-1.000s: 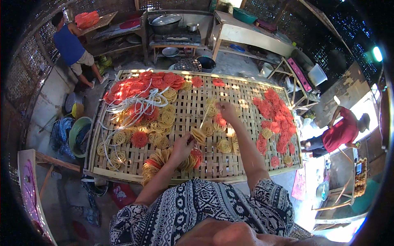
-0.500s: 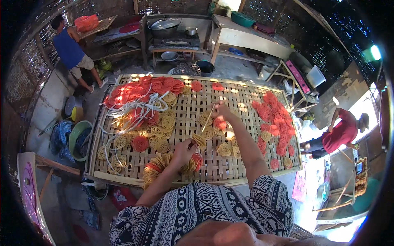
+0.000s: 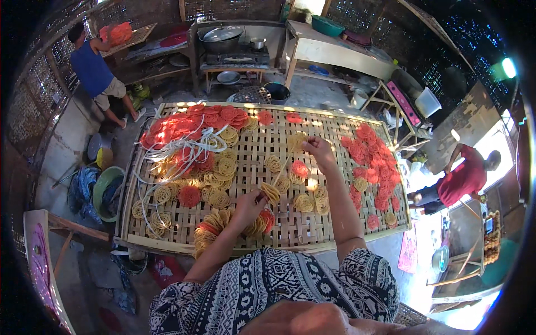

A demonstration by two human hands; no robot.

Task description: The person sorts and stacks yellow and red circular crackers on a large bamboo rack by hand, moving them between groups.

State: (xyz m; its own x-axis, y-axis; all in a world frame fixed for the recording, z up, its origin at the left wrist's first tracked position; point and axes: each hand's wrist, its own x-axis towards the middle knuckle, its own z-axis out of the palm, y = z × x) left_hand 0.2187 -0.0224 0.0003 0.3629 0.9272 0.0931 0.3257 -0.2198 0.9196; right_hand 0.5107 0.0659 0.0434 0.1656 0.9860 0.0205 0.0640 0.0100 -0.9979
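My left hand (image 3: 249,209) is closed on a small stack of yellow lacy round crackers (image 3: 270,192), threaded on a pale thin strip (image 3: 282,170) that stands up out of them. More threaded crackers (image 3: 214,230), yellow with some red, hang in a curved row under my left forearm. Farther off, my right hand (image 3: 319,152) pinches one yellow lacy cracker (image 3: 297,142) by its edge, above the woven bamboo rack (image 3: 255,146). Loose yellow crackers (image 3: 304,202) and a red one (image 3: 299,168) lie between my hands.
Red crackers (image 3: 375,163) cover the rack's right side; a red heap (image 3: 192,120) and white strips (image 3: 192,146) lie at its left. A stove (image 3: 234,58) and a bench (image 3: 340,50) stand behind. One person in blue (image 3: 92,67) and another in red (image 3: 462,177) are nearby.
My right hand has let go of the strip's upper end, moved slightly right and taken a yellow cracker. My left hand keeps its place. The person in blue has raised a hand to the red-orange bundle.
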